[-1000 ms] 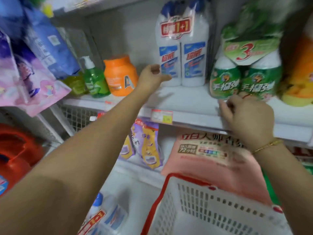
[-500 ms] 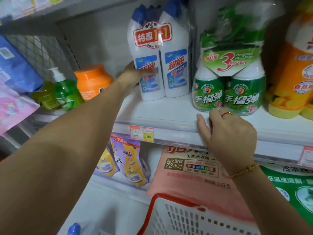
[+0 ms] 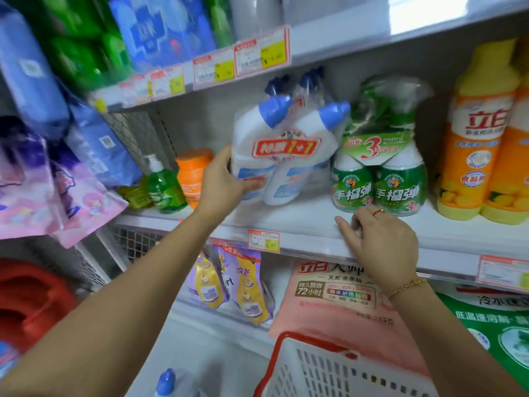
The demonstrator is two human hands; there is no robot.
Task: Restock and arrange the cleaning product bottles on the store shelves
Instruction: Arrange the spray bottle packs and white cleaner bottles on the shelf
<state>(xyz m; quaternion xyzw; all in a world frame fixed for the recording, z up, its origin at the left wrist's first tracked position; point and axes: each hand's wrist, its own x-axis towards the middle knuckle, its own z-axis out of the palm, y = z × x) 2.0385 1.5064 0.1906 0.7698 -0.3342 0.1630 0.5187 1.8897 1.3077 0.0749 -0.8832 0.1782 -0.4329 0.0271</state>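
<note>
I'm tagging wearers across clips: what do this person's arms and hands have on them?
Both forearms are bare, no sleeves or gloves in view. The right hand wears a reddish ring on one finger and a thin gold chain bracelet at the wrist. The left hand shows no jewellery.

Wears a thin gold beaded bracelet (image 3: 406,286) at the right wrist, lower right of centre, and a red-and-gold ring (image 3: 378,212) on the right hand (image 3: 383,247), with forearms (image 3: 143,282) bare.
</note>
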